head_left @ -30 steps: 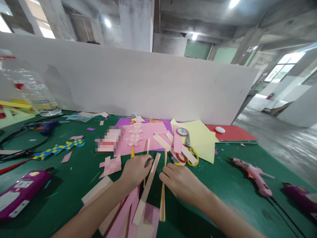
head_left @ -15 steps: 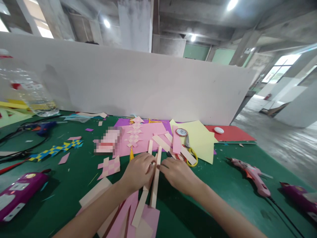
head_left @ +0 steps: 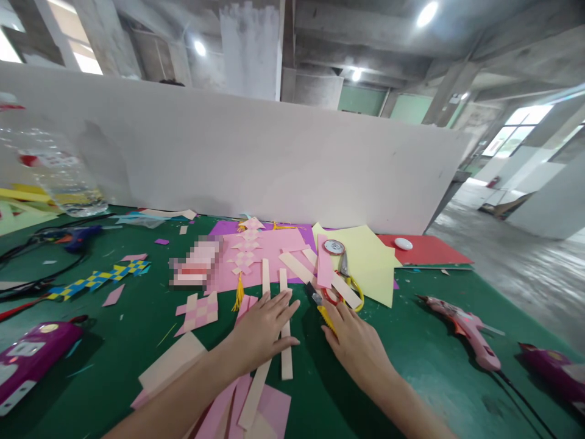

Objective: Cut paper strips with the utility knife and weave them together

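Grey partition board point(head_left: 256, 152) behind a green table point(head_left: 411, 378); concrete ceiling, round lights, probably windows far right

left hand point(head_left: 262, 332) has let go and now presses flat on the two peach strips point(head_left: 284, 329), right hand point(head_left: 354, 341) has slid over to the utility knife point(head_left: 322, 308)

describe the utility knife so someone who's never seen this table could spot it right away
On the green table, look just below the pale yellow paper sheet, next to the scissors. The utility knife lies at the right hand fingertips: slim, yellow body, dark tip, unlike the looped scissors.
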The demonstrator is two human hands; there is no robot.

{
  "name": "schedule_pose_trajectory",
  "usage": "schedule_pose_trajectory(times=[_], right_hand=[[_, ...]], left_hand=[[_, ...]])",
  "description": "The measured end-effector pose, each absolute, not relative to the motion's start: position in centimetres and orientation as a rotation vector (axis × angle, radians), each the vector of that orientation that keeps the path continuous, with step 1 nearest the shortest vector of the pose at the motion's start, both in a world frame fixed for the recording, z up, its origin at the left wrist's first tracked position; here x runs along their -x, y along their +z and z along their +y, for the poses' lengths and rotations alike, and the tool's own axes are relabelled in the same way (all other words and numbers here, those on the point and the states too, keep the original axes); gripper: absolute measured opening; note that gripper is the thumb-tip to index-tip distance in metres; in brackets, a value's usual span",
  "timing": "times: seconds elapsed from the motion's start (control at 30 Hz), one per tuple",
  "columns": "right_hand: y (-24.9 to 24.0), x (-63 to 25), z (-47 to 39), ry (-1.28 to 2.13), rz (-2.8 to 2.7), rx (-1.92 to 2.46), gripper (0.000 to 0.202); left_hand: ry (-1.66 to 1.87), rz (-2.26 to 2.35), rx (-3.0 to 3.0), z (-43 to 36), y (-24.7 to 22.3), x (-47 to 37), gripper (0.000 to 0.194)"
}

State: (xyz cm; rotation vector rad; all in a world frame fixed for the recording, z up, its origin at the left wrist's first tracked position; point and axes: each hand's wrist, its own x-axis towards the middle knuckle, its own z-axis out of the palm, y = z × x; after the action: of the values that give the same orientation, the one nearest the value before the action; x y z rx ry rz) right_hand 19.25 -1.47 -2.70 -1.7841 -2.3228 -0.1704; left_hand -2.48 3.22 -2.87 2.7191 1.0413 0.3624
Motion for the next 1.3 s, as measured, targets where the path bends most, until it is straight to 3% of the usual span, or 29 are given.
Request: schedule_pose_trajectory(times=[0.27,0.6,0.77,1.3], right_hand=[[-2.5,-20.7,-2.2,-0.079,-2.286,1.670,0.043],[-3.0,-21.9,-6.7,-0.165,-2.551,1.258,0.047],[-2.8,-22.1,-8.0,-0.350,-2.549,0.985,0.031],[-2.4,-21.4,-8.3,-0.437,-2.536,0.956,0.024]], left_hand=[[0.406,0.974,-2.822,3.0,-1.7,2.3,0.047],[0.201,1.096,-3.024,2.3,-3.4,1.8,0.056],[0.149,1.104,-2.978,2.3,-3.4,1.9,0.054],[0.174,1.118,-2.981,2.4,-3.7,1.9,0.055]])
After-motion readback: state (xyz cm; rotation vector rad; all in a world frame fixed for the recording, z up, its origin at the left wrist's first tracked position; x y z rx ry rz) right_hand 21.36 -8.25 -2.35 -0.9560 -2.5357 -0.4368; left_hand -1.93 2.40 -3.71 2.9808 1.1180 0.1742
